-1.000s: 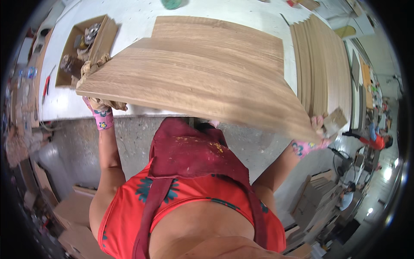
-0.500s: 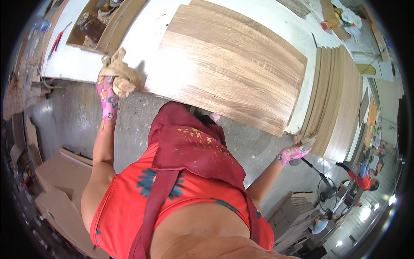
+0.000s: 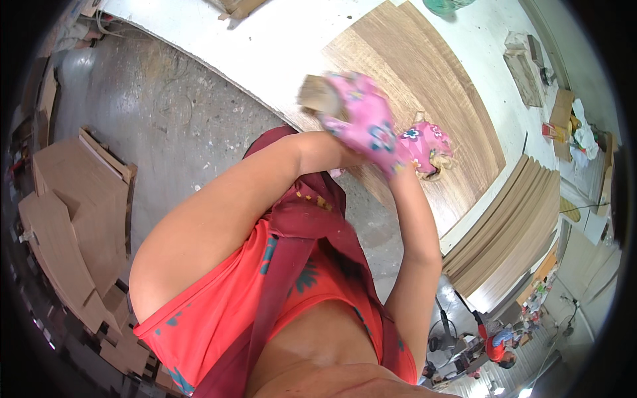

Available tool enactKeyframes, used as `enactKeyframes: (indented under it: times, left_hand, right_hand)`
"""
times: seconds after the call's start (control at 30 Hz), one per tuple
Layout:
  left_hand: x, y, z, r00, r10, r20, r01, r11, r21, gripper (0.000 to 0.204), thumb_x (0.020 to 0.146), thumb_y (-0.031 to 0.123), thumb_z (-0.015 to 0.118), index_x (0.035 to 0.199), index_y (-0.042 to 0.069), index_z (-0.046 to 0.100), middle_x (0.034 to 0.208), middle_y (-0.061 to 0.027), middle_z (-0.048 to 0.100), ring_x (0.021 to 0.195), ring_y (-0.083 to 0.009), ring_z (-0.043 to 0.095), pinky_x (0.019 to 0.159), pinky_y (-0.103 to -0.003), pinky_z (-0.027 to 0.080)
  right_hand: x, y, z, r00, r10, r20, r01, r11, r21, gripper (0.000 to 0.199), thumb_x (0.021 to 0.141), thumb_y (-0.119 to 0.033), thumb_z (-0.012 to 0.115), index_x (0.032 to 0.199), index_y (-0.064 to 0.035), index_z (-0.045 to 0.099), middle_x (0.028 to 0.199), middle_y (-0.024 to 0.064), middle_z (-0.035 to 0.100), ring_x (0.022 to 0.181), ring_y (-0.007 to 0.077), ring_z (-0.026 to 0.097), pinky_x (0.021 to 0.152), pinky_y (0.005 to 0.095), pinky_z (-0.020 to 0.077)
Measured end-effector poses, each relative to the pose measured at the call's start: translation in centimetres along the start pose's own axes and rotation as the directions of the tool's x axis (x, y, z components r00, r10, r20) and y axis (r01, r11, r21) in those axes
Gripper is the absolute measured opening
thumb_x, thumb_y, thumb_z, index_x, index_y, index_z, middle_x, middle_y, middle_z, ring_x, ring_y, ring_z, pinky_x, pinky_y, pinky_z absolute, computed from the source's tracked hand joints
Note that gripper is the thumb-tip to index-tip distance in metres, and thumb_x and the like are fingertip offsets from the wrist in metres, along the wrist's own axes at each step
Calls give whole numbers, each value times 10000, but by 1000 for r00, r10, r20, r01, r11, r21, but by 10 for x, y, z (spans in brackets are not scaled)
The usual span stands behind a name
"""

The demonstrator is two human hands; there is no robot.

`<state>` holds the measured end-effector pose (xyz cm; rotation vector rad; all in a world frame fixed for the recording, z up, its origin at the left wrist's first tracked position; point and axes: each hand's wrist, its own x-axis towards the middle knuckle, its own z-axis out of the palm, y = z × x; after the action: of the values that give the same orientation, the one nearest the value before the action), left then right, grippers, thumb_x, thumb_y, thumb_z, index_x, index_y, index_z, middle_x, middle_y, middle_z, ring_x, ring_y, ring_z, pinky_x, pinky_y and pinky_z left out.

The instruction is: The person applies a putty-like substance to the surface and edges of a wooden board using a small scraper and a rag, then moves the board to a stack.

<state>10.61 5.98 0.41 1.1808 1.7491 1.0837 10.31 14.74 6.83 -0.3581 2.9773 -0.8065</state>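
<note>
My forearms cross over a wood-grain panel (image 3: 464, 126) on a white worktable. My right hand (image 3: 365, 116), in a pink flowered glove, passes above my left wrist and is closed round a tan, blurred piece (image 3: 320, 96). Whether that piece is folded cloth or a block, I cannot tell. Beyond the crossing, my left hand (image 3: 424, 140), gloved alike, is pressed onto the panel with a crumpled beige rag (image 3: 436, 166) bunched under its fingers. The right hand hides part of the left wrist and the panel's near left part.
A stack of wood-grain boards (image 3: 507, 229) stands along the right side. Further off are a grey-brown offcut (image 3: 523, 76), a cardboard box (image 3: 563, 123) and a green item (image 3: 446, 6). Flattened cardboard (image 3: 79, 219) lies on the floor at left. A co-worker (image 3: 496, 348) is far off at lower right.
My left hand has swept right with the rag, from the table's edge onto the panel. My right hand has come up and left across it. The whole view has turned.
</note>
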Motion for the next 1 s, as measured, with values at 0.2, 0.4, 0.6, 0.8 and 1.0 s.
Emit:
enactKeyframes:
  times: [0.2,0.4,0.6,0.8,1.0]
  left_hand:
    - [-44,4,-25,951,-296,95,311,905,-291,358,971,220,522,1276,41,577,1324,-119,577,1214,-190,533,1040,-324,407]
    - [-25,4,-33,986,-78,148,112,963,-244,369,1012,207,436,1319,19,518,1341,-135,550,1259,-208,492,1065,-322,369]
    - [8,-16,-15,944,264,198,-182,918,-353,388,1015,132,356,1352,-37,446,1369,-199,511,1273,-248,477,1082,-344,350]
    - [82,10,-8,947,296,124,-255,929,-268,392,1004,123,364,1356,-21,458,1366,-203,513,1271,-282,482,1084,-353,349]
    - [-5,-4,-30,976,85,199,-6,930,-368,398,992,113,372,1360,-5,469,1364,-206,516,1268,-317,486,1087,-361,349]
  right_hand:
    - [65,-25,48,867,-431,250,411,902,129,395,743,-225,676,1081,-33,608,1088,159,566,1033,333,558,893,440,470]
    - [79,6,37,895,-336,293,334,941,59,308,766,-193,641,1025,-25,620,1066,176,586,1027,326,578,885,429,489]
    - [143,122,-24,948,300,109,-266,931,-250,524,864,-397,578,1226,-18,589,1062,190,600,873,253,621,757,336,564]
    - [167,174,-18,920,286,-266,-370,856,-361,651,856,-536,620,1221,2,592,878,124,559,716,158,556,545,265,511]
    - [67,40,32,971,-239,-10,233,954,-187,273,887,-224,529,1022,2,597,956,198,601,900,283,615,756,384,539]
